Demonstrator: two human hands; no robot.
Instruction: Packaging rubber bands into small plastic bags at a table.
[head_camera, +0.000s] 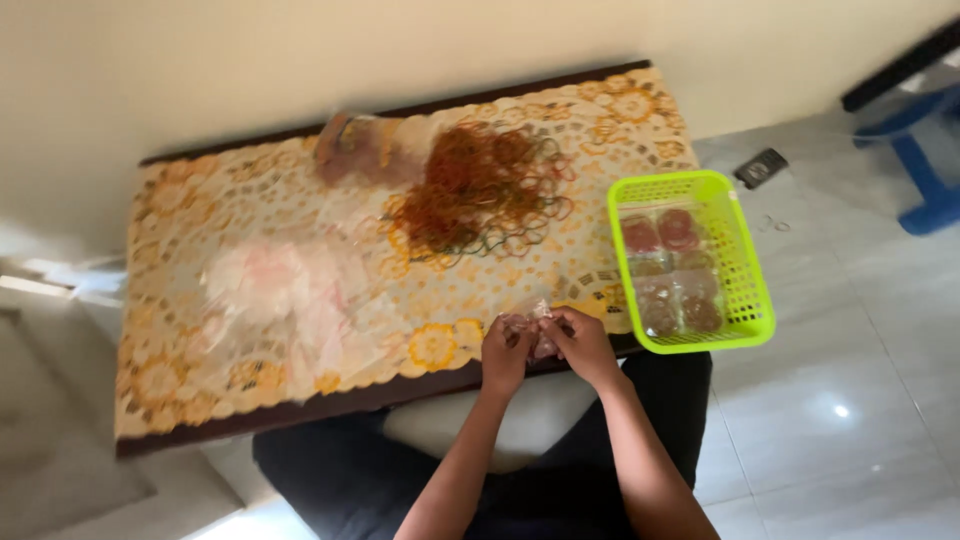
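A heap of rubber bands (485, 190) lies at the top middle of the counter (200, 390). A green basket (745, 300) sits at the right. Clear bags (290, 300) lie at the left. A blue stool (925, 180) stands upper right.

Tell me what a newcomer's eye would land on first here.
The bright green basket at the table's right end, filled with small clear packets. Next, the tangled heap of rubber bands near the table's far middle. At the near edge, the left hand and right hand pinch a small clear packet together.
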